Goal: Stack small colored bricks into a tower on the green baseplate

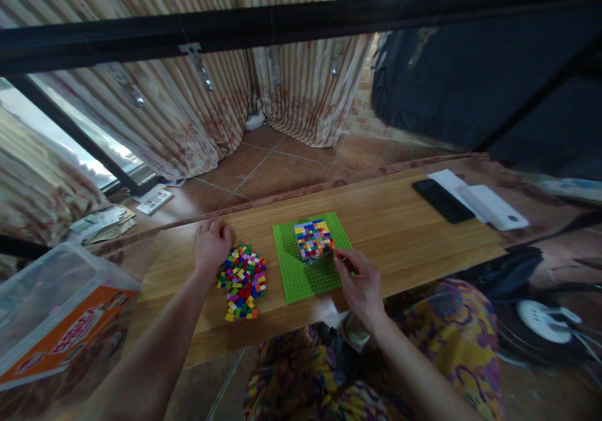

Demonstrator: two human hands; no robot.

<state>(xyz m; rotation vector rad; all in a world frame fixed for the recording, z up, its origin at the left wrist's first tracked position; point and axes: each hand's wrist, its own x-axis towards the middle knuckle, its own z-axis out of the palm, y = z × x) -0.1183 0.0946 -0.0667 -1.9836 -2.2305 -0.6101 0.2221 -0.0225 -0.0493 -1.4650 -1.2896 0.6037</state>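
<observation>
The right hand [361, 283] is pinching narrowly at the right side of the brick block [313, 239], over the green board [296, 285]; whether it is holding a brick, I cannot tell. Pressing sideways could loosen pieces. Left of the board, the left hand [212, 245], its contents hidden, is curling beside loose bricks [244, 277]; a careless sweep could scatter them.

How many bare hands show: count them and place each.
2: the left hand beside the loose multicoloured plastic brick pile, the right hand at the right edge of the multicoloured brick block.
</observation>
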